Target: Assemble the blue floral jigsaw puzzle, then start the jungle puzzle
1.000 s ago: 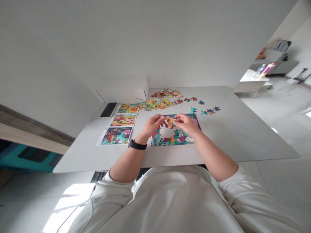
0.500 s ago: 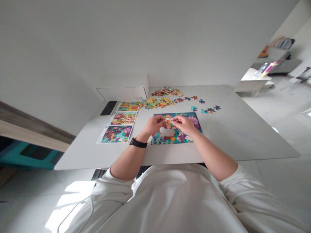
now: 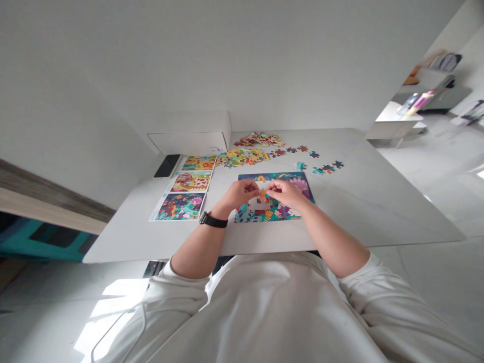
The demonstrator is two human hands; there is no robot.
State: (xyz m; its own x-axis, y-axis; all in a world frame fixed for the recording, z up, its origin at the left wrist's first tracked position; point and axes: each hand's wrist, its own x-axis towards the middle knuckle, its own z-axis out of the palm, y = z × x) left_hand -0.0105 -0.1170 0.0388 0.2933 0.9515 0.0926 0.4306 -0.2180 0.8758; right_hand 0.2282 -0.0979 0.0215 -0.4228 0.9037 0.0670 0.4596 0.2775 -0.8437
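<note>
The fingers (image 3: 252, 187) of the left hand (image 3: 238, 194) and right hand (image 3: 286, 194) are pinched closed on a small orange jigsaw piece (image 3: 262, 193), its outline largely hidden by them. Below, a partly assembled rectangular floral jigsaw puzzle (image 3: 274, 214) in teal and navy is laid near the front edge of the white tabletop (image 3: 359, 212), its central gap mostly screened by the hands.

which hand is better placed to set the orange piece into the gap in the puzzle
Probably the right hand: it lies over the puzzle board, its fingertips right by the orange piece above the gap. The left hand sits partly off the board, though it's a close call.
</note>
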